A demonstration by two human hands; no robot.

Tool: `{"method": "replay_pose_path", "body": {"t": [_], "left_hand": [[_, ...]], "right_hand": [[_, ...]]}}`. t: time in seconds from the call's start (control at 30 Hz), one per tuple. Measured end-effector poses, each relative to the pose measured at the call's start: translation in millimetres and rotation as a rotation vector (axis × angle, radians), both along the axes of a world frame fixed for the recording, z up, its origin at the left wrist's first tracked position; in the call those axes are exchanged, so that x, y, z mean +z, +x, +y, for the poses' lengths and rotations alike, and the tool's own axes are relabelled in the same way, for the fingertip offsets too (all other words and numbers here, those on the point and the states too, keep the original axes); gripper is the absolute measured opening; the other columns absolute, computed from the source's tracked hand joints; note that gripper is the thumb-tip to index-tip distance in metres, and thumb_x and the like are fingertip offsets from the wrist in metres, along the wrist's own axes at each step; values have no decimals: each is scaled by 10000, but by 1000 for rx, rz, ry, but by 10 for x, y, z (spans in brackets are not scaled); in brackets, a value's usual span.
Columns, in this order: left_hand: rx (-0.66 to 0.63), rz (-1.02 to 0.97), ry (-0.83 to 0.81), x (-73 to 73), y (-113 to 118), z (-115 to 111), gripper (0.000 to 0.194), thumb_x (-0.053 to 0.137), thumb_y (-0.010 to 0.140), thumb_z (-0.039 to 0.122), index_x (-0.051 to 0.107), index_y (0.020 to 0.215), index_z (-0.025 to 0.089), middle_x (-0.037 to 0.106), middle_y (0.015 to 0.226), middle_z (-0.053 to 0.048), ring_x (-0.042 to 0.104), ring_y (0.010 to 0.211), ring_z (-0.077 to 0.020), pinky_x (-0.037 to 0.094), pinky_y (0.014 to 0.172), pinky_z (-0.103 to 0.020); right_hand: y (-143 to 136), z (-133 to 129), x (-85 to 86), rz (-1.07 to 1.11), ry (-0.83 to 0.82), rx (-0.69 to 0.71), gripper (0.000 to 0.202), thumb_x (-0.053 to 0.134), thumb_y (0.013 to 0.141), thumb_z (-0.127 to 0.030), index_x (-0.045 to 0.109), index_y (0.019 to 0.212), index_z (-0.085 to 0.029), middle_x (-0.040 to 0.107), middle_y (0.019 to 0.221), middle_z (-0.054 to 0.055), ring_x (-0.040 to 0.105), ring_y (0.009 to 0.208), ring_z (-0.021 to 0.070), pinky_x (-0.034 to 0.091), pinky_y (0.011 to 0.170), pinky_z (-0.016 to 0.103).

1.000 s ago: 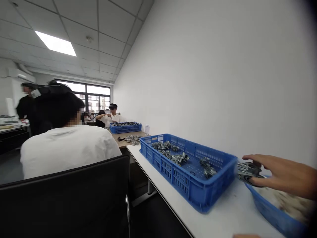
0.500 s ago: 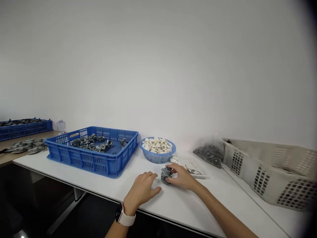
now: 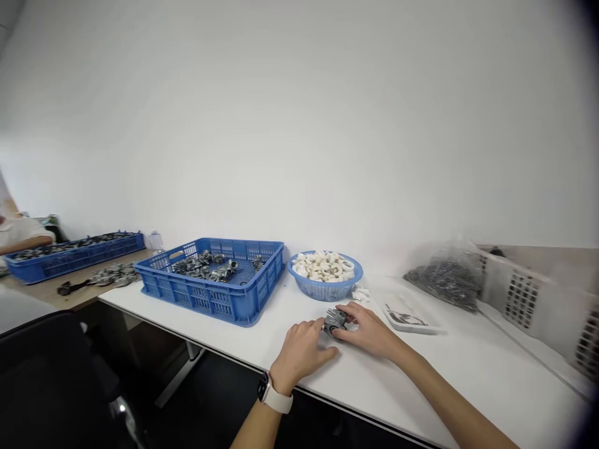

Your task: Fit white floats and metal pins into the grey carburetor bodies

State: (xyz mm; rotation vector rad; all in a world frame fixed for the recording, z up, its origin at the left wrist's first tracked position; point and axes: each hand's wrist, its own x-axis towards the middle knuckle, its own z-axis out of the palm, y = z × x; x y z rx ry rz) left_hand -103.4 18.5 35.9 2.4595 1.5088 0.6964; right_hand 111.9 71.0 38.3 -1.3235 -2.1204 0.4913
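My right hand (image 3: 367, 330) grips a small grey part (image 3: 335, 322), thumb in front and fingers over its far side. The part looks like a metal casting with thin upright fins or pins and a dark round opening; its exact kind is unclear. It rests on or just above the white table (image 3: 374, 386). To its left, my left hand (image 3: 302, 352) wears a watch and has its thumb spread from its fingers. Its fingertips reach the part's left edge; whether they press on it I cannot tell.
Behind my hands, a round blue basket (image 3: 322, 290) holds white pieces. A blue crate (image 3: 201, 302) to its left contains grey parts. Rightward are a white tray (image 3: 407, 321), a bag of dark pieces (image 3: 444, 280) and a pale crate (image 3: 496, 290). A person's arm (image 3: 28, 243) shows far left.
The view has swung left, so the table items appear farther right and a person's arm and a black chair now show. My left fingertips have come closer to the grey part.
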Motion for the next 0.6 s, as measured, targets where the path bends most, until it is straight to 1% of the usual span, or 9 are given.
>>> {"method": "replay_pose_path", "body": {"t": [0.1, 0.17, 0.23, 0.3, 0.4, 0.5, 0.6], "left_hand": [[9, -15, 8, 4, -7, 0, 584, 725, 862, 511, 584, 1360, 241, 725, 1213, -105, 680, 1109, -362, 531, 946, -461], [17, -30, 16, 5, -22, 11, 675, 741, 845, 576, 544, 1413, 270, 718, 1232, -90, 680, 1122, -349, 539, 952, -451], [0, -80, 54, 3, -28, 23, 776, 771, 826, 582, 477, 1481, 287, 680, 1311, -88, 656, 1177, -338, 532, 990, -453], [-45, -176, 136, 5, -16, 27, 803, 808, 813, 522, 455, 1497, 292, 630, 1386, -82, 625, 1233, -319, 511, 1049, -452], [-122, -331, 277, 28, 32, 2, 740, 829, 804, 445, 497, 1447, 291, 617, 1393, -62, 601, 1265, -286, 497, 1089, -419], [-141, -382, 347, 69, 70, -48, 713, 832, 794, 454, 521, 1415, 292, 650, 1345, -60, 618, 1232, -290, 516, 1055, -424], [-138, -379, 361, 103, 72, -84, 725, 838, 779, 506, 531, 1406, 310, 665, 1333, -52, 633, 1207, -299, 516, 1039, -445]], "right_hand": [[25, 54, -57, 117, -18, -27, 590, 724, 784, -551, 663, 1282, -241, 694, 1201, 81, 664, 1063, 313, 534, 935, 399], [24, 61, -64, 235, -87, -68, 714, 754, 739, -578, 634, 1347, -223, 725, 1140, 86, 695, 1038, 329, 541, 953, 420], [-7, 17, -41, 378, -178, -101, 797, 774, 707, -609, 623, 1380, -210, 750, 1059, 81, 722, 1004, 338, 544, 966, 441], [-70, -76, -6, 564, -264, -91, 759, 783, 708, -610, 660, 1343, -214, 763, 1060, 82, 720, 1048, 341, 560, 959, 433], [-195, -235, -3, 864, -424, -8, 636, 795, 738, -577, 714, 1249, -208, 765, 1141, 98, 698, 1119, 333, 608, 881, 379], [-265, -321, -101, 1058, -604, 62, 556, 792, 771, -541, 727, 1203, -197, 766, 1165, 110, 723, 1055, 319, 640, 810, 351], [-247, -311, -232, 1190, -730, 69, 490, 787, 782, -513, 732, 1177, -228, 765, 1181, 101, 736, 1026, 313, 657, 861, 378]]}}
